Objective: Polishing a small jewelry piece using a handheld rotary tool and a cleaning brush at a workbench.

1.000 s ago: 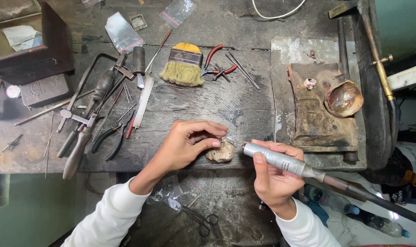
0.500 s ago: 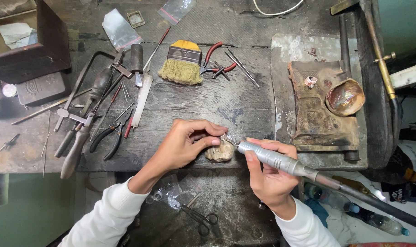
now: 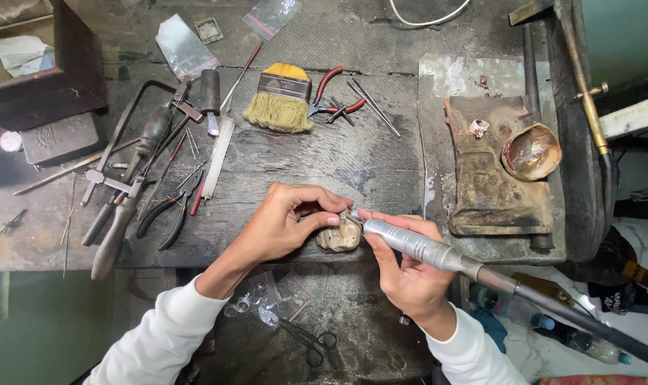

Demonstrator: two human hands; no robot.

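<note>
1. Head view. Left hand (image 3: 288, 224) pinches a small piece against the wooden peg (image 3: 340, 235) at the near edge of the bench (image 3: 324, 157); the piece itself is too small to make out.
2. Right hand (image 3: 409, 274) is wrapped round a metal handpiece (image 3: 416, 246), tip at the peg, just beside the left fingertips (image 3: 332, 221). Its hose (image 3: 573, 321) trails off near right.
3. Risk: tip and fingertips nearly touch; a skid off the piece would likely cut or burn the thumb.
4. Risk: the pinch is fingertip only. A snag could flick the piece off the near edge into the clutter below, where scissors (image 3: 306, 339) lie.
5. Risk: hose drag may pull the tip off line.
6. Far left: pliers (image 3: 170, 214), brush (image 3: 281, 100). Far right: dish (image 3: 531, 151) on a block (image 3: 491, 192), well apart, so no hazard.
</note>
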